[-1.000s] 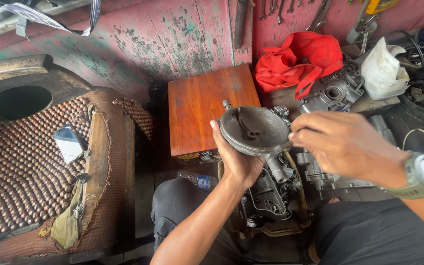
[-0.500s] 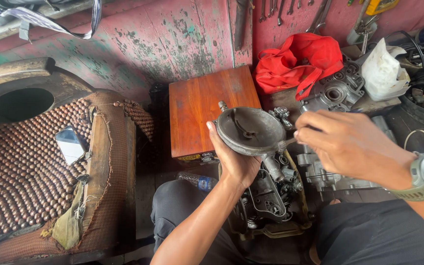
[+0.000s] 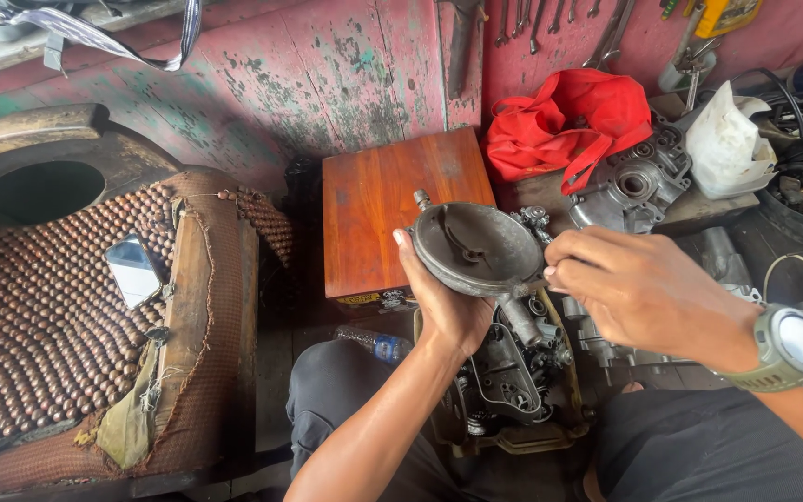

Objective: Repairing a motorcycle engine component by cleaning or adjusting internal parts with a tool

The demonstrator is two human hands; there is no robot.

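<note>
Nearest us, left hand (image 3: 448, 311) cups the round grey cover (image 3: 478, 249) from below, fingers closed on its near rim; cover tilts face up, stub pointing away to the upper left. Right hand (image 3: 638, 293) sits just right of it, fingers (image 3: 564, 271) pinched at the cover's right edge; whether they hold anything small we cannot tell. Under both hands, the engine (image 3: 513, 372). Beyond the fingers, wooden box (image 3: 392, 209), then red bag (image 3: 573, 121).
</note>
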